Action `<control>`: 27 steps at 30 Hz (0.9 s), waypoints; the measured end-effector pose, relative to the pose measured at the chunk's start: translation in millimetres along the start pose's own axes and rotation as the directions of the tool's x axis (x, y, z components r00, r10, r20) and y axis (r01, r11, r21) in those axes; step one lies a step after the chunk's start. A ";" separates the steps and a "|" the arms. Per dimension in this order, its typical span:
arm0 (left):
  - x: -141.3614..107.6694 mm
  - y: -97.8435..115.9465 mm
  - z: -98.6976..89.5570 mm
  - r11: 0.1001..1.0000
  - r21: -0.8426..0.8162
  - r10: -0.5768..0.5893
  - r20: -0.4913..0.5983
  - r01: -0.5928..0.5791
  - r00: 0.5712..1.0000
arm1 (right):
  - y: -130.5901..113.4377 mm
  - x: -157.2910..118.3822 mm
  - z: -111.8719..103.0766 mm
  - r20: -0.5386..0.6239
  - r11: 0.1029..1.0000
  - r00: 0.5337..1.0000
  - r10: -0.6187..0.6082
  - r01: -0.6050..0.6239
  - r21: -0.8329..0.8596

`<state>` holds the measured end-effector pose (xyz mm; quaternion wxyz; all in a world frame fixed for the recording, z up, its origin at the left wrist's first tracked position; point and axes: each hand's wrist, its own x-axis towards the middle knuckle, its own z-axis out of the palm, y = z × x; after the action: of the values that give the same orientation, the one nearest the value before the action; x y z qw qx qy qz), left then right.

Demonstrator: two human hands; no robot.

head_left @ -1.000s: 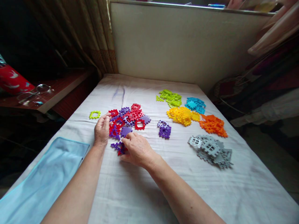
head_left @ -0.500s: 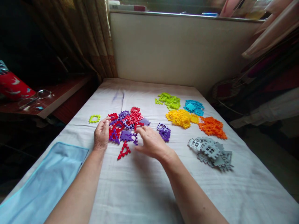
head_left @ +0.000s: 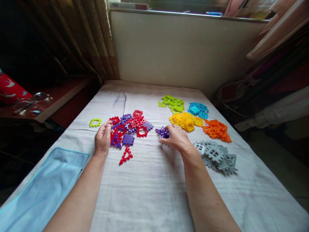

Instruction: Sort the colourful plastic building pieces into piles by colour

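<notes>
Pile [head_left: 136, 122] red/purp x1 | L hand [head_left: 103, 139]: grip can't tell | R hand [head_left: 179, 138]: grip clamped on purp pc [head_left: 160, 131] x1

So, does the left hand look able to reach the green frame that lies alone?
Yes, most likely: the green frame lies on open cloth close to the left hand, and nothing seems to stand between them.
</notes>
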<state>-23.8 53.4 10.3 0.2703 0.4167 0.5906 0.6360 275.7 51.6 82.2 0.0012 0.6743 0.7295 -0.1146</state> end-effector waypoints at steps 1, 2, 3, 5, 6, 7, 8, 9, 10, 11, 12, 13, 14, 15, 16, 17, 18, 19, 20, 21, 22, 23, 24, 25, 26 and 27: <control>0.1 -0.4 -0.1 1.000 -0.001 0.001 -0.002 -0.001 1.000 | 0.0 -0.1 0.1 0.007 1.000 1.000 0.000 0.000 -0.004; 0.3 -0.7 -0.1 1.000 -0.002 0.003 -0.004 -0.003 1.000 | 0.0 -0.4 -0.1 0.013 1.000 1.000 0.000 0.001 -0.006; 0.4 -1.0 -0.3 1.000 -0.003 0.005 -0.006 -0.005 1.000 | -0.3 -1.0 -0.5 0.015 1.000 1.000 -0.001 0.001 -0.007; 0.4 -1.3 -0.5 1.000 -0.001 0.010 -0.008 -0.010 1.000 | -2.3 -2.9 -2.3 0.006 1.000 1.000 -0.009 0.009 -0.004; 0.4 -1.3 -0.7 1.000 0.000 0.012 -0.006 -0.012 1.000 | -4.4 -3.9 -3.5 -0.006 1.000 1.000 -0.017 0.017 0.000; 0.2 -1.2 -0.8 1.000 0.000 0.014 -0.003 -0.014 1.000 | -7.5 -5.0 -4.6 -0.022 1.000 0.999 -0.031 0.031 0.005; 0.0 -1.0 -0.8 1.000 0.000 0.015 0.001 -0.015 1.000 | -11.6 -6.0 -5.4 -0.040 0.999 0.998 -0.053 0.054 0.010; -0.2 -0.7 -0.9 1.000 0.001 0.016 0.003 -0.016 1.000 | -16.9 -6.8 -5.5 -0.059 0.996 0.994 -0.087 0.088 0.018; -0.4 -0.5 -0.9 1.000 0.000 0.016 0.004 -0.016 1.000 | -23.3 -7.6 -4.8 -0.077 0.991 0.989 -0.130 0.133 0.027; -0.5 -0.2 -0.9 1.000 0.000 0.017 0.006 -0.017 1.000 | -30.7 -8.3 -2.9 -0.094 0.982 0.979 -0.180 0.184 0.037; -0.6 0.0 -0.8 1.000 0.000 0.018 0.007 -0.018 1.000 | -38.9 -9.0 0.2 -0.108 0.969 0.966 -0.236 0.242 0.046; -0.7 0.1 -0.7 1.000 0.002 0.019 0.006 -0.019 1.000 | -47.6 -9.9 4.5 -0.120 0.951 0.948 -0.296 0.304 0.055; -0.7 0.2 -0.7 1.000 0.004 0.019 0.006 -0.019 1.000 | -56.5 -11.0 9.9 -0.130 0.929 0.926 -0.354 0.364 0.063; -0.6 0.3 -0.6 1.000 0.007 0.021 0.007 -0.021 1.000 | -65.3 -12.2 16.2 -0.138 0.903 0.901 -0.411 0.423 0.070; -0.6 0.2 -0.4 1.000 0.011 0.022 0.007 -0.022 1.000 | -73.5 -13.6 23.1 -0.143 0.876 0.874 -0.464 0.477 0.075; -0.6 0.2 -0.3 1.000 0.013 0.023 0.005 -0.023 1.000 | -80.9 -15.0 30.4 -0.147 0.849 0.848 -0.509 0.523 0.078; -0.7 0.2 -0.1 1.000 0.015 0.024 0.004 -0.024 1.000 | -87.1 -16.4 37.6 -0.151 0.827 0.826 -0.543 0.557 0.077; -0.8 0.2 0.1 1.000 0.016 0.026 0.005 -0.026 1.000 | -92.1 -17.7 44.4 -0.153 0.813 0.812 -0.563 0.578 0.072; -1.0 0.3 0.3 0.999 0.016 0.027 0.006 -0.027 1.000 | -95.8 -18.7 50.4 -0.154 0.808 0.806 -0.571 0.585 0.064; -1.2 0.4 0.4 0.999 0.017 0.028 0.005 -0.028 1.000 | -98.3 -19.4 55.4 -0.155 0.810 0.806 -0.571 0.584 0.054; -1.4 0.6 0.5 0.999 0.018 0.029 0.006 -0.029 1.000 | -99.8 -19.9 59.1 -0.156 0.816 0.811 -0.564 0.577 0.046; -1.6 0.8 0.6 0.999 0.019 0.029 0.007 -0.030 1.000 | -100.5 -20.1 61.3 -0.155 0.821 0.815 -0.558 0.570 0.039; -1.8 1.1 0.7 0.999 0.020 0.030 0.009 -0.030 1.000 | -100.6 -20.3 62.1 -0.154 0.825 0.819 -0.553 0.564 0.034; -1.9 1.3 0.8 0.999 0.021 0.031 0.011 -0.031 0.999 | -100.5 -20.3 61.6 -0.154 0.828 0.821 -0.549 0.560 0.033; -2.0 1.5 0.8 0.999 0.022 0.032 0.011 -0.032 0.999 | -100.2 -20.4 60.1 -0.154 0.830 0.823 -0.546 0.557 0.032; -2.1 1.7 0.9 0.999 0.021 0.032 0.011 -0.033 0.999 | -100.0 -20.6 58.1 -0.152 0.832 0.826 -0.543 0.553 0.033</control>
<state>-21.8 51.8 11.5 0.2587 0.4326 0.5890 0.6317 170.2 15.1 45.4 -0.1068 0.4423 0.8858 -0.0914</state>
